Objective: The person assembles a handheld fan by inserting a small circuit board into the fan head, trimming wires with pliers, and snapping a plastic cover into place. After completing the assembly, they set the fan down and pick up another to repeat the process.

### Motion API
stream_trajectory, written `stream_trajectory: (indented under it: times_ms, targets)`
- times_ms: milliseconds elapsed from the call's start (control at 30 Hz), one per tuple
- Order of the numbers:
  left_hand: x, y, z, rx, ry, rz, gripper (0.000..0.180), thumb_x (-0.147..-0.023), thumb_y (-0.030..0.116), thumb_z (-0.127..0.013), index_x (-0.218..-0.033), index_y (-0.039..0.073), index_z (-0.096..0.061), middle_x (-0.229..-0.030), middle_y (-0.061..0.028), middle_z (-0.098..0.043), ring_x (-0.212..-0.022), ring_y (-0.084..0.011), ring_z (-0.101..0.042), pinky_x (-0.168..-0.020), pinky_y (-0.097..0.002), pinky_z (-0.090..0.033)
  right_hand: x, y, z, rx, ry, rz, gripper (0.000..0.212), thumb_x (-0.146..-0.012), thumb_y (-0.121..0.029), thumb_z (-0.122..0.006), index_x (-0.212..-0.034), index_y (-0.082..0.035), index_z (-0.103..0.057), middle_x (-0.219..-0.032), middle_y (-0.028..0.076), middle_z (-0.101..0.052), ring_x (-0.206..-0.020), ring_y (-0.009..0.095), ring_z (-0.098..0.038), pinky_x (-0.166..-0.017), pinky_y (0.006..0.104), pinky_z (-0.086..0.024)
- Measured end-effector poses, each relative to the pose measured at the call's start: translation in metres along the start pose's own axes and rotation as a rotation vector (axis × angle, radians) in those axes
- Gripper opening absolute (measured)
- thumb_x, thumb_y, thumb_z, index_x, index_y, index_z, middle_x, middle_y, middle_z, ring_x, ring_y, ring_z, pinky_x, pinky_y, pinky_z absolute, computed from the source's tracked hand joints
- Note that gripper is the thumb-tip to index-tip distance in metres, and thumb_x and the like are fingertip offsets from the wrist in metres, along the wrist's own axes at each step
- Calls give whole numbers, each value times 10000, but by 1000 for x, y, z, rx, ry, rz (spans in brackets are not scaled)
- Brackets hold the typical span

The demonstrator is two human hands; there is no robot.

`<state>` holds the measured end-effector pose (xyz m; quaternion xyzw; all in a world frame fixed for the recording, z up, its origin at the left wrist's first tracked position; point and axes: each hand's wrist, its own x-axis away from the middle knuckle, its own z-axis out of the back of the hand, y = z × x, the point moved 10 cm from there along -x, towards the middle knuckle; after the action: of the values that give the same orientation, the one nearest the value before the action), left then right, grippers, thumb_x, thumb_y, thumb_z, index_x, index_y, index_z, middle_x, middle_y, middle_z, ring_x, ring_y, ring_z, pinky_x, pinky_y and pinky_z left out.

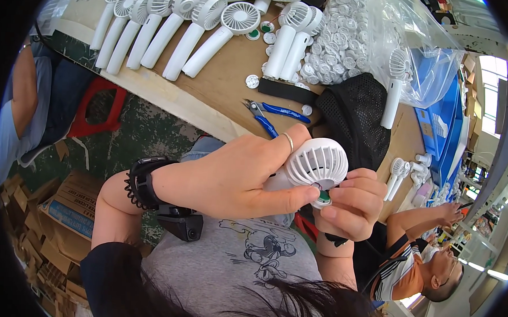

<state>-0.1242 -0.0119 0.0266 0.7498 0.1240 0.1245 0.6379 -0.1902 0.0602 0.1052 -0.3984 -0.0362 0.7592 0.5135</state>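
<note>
My left hand is wrapped round a white handheld fan, its slatted round head facing up and its handle mostly hidden under my palm. At the lower rim of the head, my right hand pinches a small white round piece with a green centre. The left thumb reaches the same spot; whether the piece touches the fan is hard to make out. Just beyond my hands, blue-handled cutters lie on the table with their jaws apart.
Several white fans lie along the table's far left edge. Behind the black mesh bag is a heap of white round pieces. Blue bins stand at right, near another person. Cardboard boxes fill the lower left.
</note>
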Motion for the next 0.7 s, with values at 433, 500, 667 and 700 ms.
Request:
stream_trajectory:
  times_ms: [433, 500, 667, 700]
  targets:
    - [2, -3, -3, -27, 36, -22, 400, -857, 332, -583, -977, -3, -400, -616, -149, -537, -550, -319, -578, -478, -365, -420, 4, -20, 4, 45, 2, 32, 324, -649, -97, -744, -925, -231, -639, -933, -63, -568, -830, 112, -516, -742, 280, -486]
    - [1, -2, -3, -22, 43, -15, 393, -852, 325, -587, -977, 2, -401, -617, -149, -539, -553, -321, -581, -478, -367, -422, 3, -22, 3, 67, -11, 55, 335, -648, -101, -746, -936, -233, -637, -933, -70, -568, -840, 105, -508, -747, 273, -486]
    - [0, -3, -1, -47, 59, -29, 388, -844, 314, -595, -983, 9, -399, -619, -145, -541, -555, -320, -584, -478, -367, -425, 1, -22, 3, 63, -31, 74, 315, -655, -93, -738, -931, -209, -641, -929, -60, -575, -826, 108, -535, -732, 267, -489]
    - [1, -3, -1, -47, 59, -29, 388, -844, 314, -595, -983, 9, -399, -619, -145, -541, -555, -320, -584, -478, -367, -425, 1, -22, 2, 50, -31, 82, 309, -654, -91, -737, -928, -200, -643, -926, -53, -579, -821, 111, -546, -721, 261, -490]
